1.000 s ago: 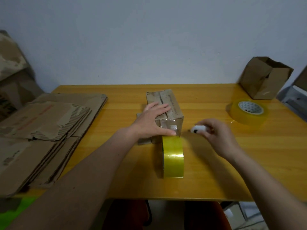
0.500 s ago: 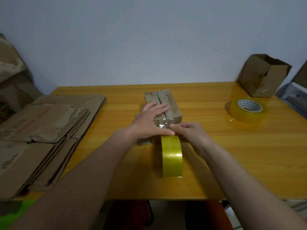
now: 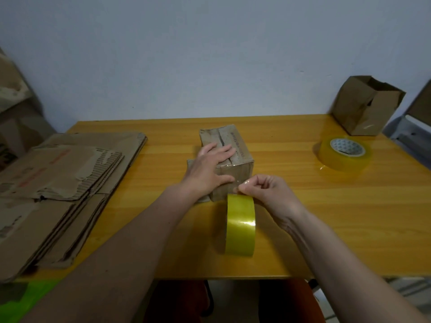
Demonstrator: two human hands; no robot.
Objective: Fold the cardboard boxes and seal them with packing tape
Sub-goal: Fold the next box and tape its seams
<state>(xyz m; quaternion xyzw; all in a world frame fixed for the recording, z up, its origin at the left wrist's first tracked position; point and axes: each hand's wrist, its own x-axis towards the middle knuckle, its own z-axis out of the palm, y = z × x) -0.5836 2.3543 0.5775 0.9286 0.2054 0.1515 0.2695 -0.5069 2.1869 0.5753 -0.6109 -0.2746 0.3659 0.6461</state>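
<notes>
Head view looks down on a yellow wooden table where a small brown cardboard box lies folded shut, its top flaps meeting along a centre seam. The left hand lies flat on that box, fingers straight and spread over the top and thumb stretched along the near face, pressing the flaps closed. The right hand has its fingers curled, pinching a strip of clear tape right at the near face of the box; a knife or cutter may be tucked inside the fist, but the curled fingers hide it, so I cannot tell. Just in front of the box, standing on its edge and touching the right hand, is a roll of yellowish packing tape, and the strip seems to run from it up onto the box.

Judging progress: this box looks folded and partly taped, with the strip not yet freed from the roll and smoothed down. One open-topped brown cardboard box stands tilted at the far right corner, apparently formed but with its top unsealed. A second roll of clear packing tape lies flat near it. On the left, a stack of flattened cardboard sheets waits unfolded, so most of the job seems to remain.
</notes>
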